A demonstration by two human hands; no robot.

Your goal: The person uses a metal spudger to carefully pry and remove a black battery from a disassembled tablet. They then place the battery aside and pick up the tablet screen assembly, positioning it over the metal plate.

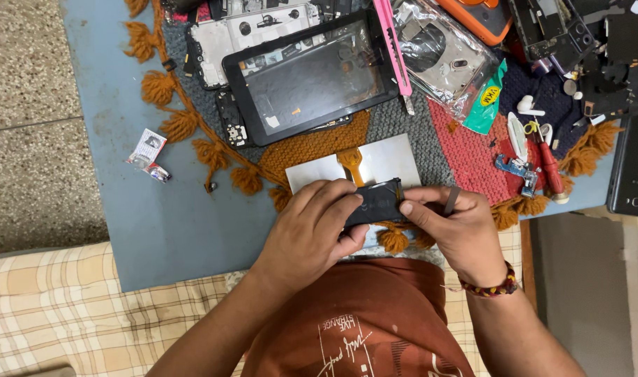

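The left hand (312, 234) grips the near edge of a flat black rectangular component (376, 202), held between both hands. The right hand (458, 227) pinches its other end. Just beyond the fingers lies a silvery rectangular panel with an orange ribbon cable (385, 159).

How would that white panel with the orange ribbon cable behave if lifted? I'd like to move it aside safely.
The white panel looks thin and flat, so probably light and rigid, yet breakable if bent. Its orange ribbon cable looks floppy and might tear if pulled. It runs toward the black part held by the left hand and right hand, so lifting may tug it.
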